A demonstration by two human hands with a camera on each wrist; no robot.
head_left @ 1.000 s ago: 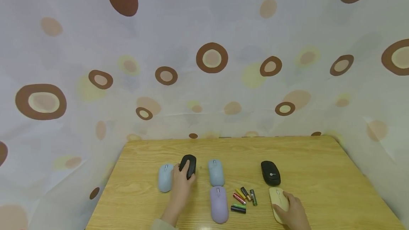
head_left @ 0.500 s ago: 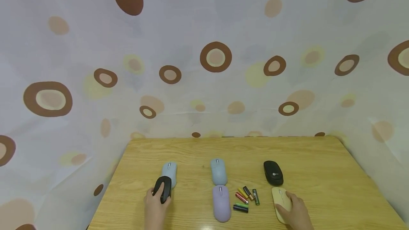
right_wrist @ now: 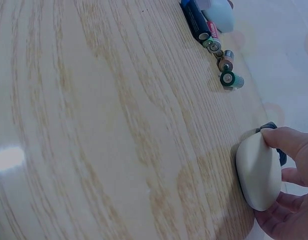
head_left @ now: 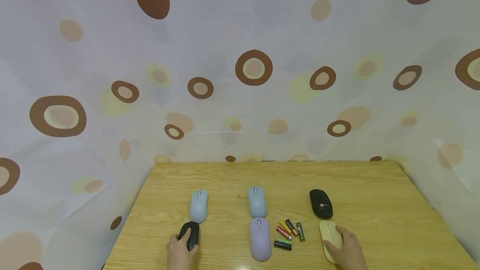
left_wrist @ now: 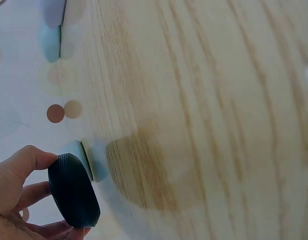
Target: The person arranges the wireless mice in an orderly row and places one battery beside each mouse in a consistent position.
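A left hand (head_left: 181, 251) grips a rounded black mouse (head_left: 193, 236) at the frame's lower left as the right hand (head_left: 348, 250) clasps an oval pale-yellow mouse (head_left: 331, 234) at lower right.

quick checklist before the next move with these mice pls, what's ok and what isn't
1. Left hand has a grip on the black mouse: ok.
2. That mouse set down on the table: not ok, it looks raised in the left wrist view.
3. Gap between it and the leftmost blue mouse: cannot tell, they almost line up in the head view.
4. Right hand holding the yellow mouse: ok.
5. Batteries away from both hands: ok, loose between the purple mouse and the yellow one.
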